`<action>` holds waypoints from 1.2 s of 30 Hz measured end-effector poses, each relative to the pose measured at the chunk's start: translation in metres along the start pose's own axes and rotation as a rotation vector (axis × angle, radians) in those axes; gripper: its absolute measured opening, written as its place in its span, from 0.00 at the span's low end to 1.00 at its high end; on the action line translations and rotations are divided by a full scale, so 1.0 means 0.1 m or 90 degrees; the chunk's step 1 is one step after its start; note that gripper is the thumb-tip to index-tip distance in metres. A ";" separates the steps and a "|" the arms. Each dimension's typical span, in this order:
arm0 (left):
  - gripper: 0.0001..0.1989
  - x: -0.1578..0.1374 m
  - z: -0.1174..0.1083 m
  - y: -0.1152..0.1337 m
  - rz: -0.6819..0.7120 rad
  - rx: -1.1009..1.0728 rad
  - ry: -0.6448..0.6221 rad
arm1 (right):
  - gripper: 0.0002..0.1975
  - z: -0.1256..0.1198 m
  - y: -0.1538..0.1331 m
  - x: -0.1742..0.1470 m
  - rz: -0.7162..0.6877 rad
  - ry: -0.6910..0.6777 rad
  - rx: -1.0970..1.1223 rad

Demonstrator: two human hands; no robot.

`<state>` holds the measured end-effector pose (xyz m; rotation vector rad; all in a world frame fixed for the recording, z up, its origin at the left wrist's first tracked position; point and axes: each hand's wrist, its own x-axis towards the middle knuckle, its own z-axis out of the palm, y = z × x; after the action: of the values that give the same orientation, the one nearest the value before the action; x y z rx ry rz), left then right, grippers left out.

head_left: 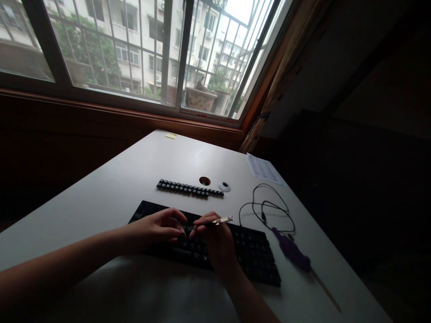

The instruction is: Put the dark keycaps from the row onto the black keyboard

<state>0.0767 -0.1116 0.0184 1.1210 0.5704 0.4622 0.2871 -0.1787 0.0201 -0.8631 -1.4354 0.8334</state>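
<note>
Left hand [164, 227] and right hand [215, 235] nearly meet, both curled.

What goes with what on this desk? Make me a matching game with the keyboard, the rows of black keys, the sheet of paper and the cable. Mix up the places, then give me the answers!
Things:
1. keyboard
2. rows of black keys
3. sheet of paper
4. cable

Places:
A. in loops to the right
B. lined up between the keyboard and the window
C. beneath the left hand and right hand
D. at the far right edge of the desk

Right pairs: 1-C, 2-B, 3-D, 4-A
</note>
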 end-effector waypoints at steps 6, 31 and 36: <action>0.17 0.00 0.00 0.01 0.025 -0.016 0.017 | 0.05 -0.16 -0.07 0.03 -0.057 0.078 -0.149; 0.17 0.01 -0.03 -0.02 0.026 -0.022 0.006 | 0.09 -0.03 0.03 0.02 -0.140 -0.150 -0.359; 0.16 0.00 0.02 -0.01 0.026 -0.032 0.046 | 0.08 -0.15 0.03 0.08 -0.101 -0.109 -0.377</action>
<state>0.0780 -0.1131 0.0178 1.0730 0.5966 0.5516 0.3023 -0.1704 0.0217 -1.1144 -1.9192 0.3627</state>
